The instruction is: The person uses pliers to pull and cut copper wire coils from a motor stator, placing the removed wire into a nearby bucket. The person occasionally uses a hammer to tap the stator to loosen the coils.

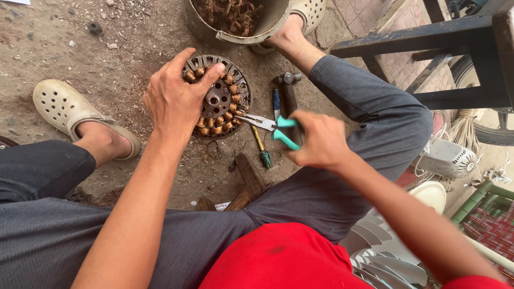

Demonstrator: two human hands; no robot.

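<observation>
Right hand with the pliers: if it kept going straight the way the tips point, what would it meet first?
The right hand aims the pliers leftward at the round motor stator; its copper windings on the near rim would likely come first. The tips look almost touching, though depth is unclear.

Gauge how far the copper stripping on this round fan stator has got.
Done: the metal bucket already holds pulled copper wire. In hand: left hand steadies the round stator; right hand works teal-handled pliers at its edge. Left: copper coils ring most of it.

Bare dirt floor point(123, 37), dark stool point(460, 48)
</observation>
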